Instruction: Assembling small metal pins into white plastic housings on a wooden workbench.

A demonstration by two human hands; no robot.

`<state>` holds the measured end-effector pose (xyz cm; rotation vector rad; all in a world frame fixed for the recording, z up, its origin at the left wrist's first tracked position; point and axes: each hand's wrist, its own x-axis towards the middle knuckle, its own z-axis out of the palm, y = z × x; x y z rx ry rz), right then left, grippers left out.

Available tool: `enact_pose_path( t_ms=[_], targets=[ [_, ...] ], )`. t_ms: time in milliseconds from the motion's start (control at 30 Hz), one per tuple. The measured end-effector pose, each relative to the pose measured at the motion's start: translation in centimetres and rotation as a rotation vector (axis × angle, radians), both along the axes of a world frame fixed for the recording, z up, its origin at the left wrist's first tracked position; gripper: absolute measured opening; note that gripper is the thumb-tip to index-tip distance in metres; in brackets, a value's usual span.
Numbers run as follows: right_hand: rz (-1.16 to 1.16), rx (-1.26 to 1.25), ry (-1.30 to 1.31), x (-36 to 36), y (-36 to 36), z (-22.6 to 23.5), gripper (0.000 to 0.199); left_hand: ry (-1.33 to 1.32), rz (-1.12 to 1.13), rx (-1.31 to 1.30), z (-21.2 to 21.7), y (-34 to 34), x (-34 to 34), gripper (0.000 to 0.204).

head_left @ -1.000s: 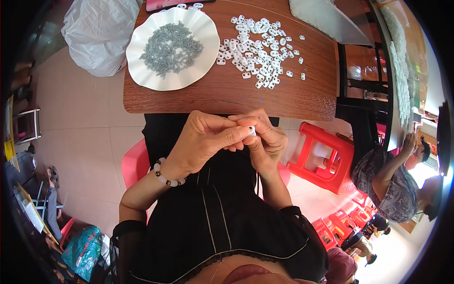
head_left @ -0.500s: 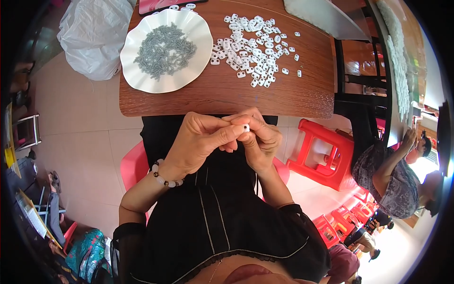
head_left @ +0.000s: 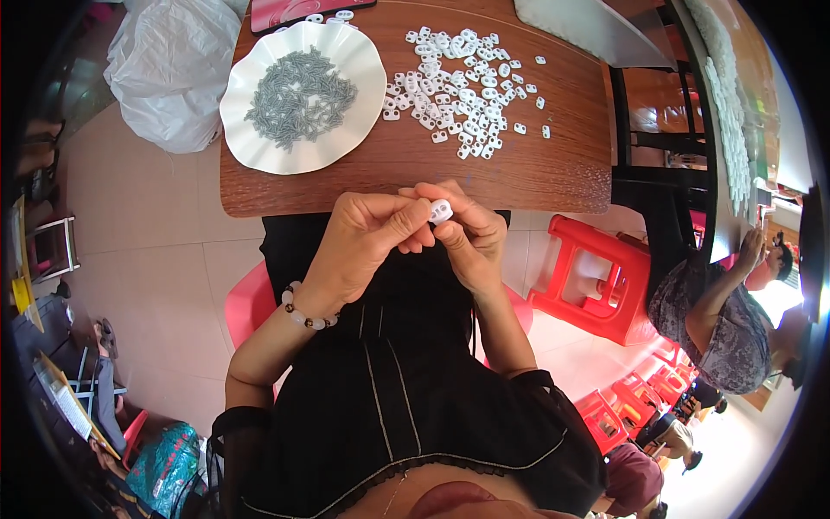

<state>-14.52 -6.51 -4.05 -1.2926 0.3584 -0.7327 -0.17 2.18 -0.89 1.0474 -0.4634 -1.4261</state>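
Observation:
Between my two hands, just off the table's near edge, is a small white plastic piece (head_left: 441,211) with two round holes facing up. My left hand (head_left: 367,238), wearing a beaded bracelet, pinches its left side with thumb and finger. The right hand (head_left: 471,235) grips the other side, thumb below and fingers above. A white wavy-rimmed plate (head_left: 246,147) heaped with small grey screws (head_left: 303,99) stands at the left of the table. To its right lies a loose spread of similar white two-hole pieces (head_left: 467,91).
The brown wooden table (head_left: 536,182) ends just beyond my hands. A white plastic bag (head_left: 173,78) is left of it, and a pink flat object (head_left: 311,13) lies behind the plate. A red stool (head_left: 596,277) stands at right, near another person (head_left: 722,320) seated at a neighbouring table.
The white piece has turned so that both its holes show instead of a small end. My hands have shifted slightly up and left, still closed on it.

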Motion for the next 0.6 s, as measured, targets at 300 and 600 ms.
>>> enact_pose_path(
  t_ms=[300,600],
  targets=[
    [0.051,0.065,-0.009,0.33,-0.27,-0.36,0.037,0.067,0.033,0.035,-0.75,-0.25,0.18,0.026],
    [0.057,0.129,-0.028,0.28,-0.41,-0.25,0.036,-0.058,0.059,0.015,-0.7,-0.55,-0.04,0.025]
  ],
)
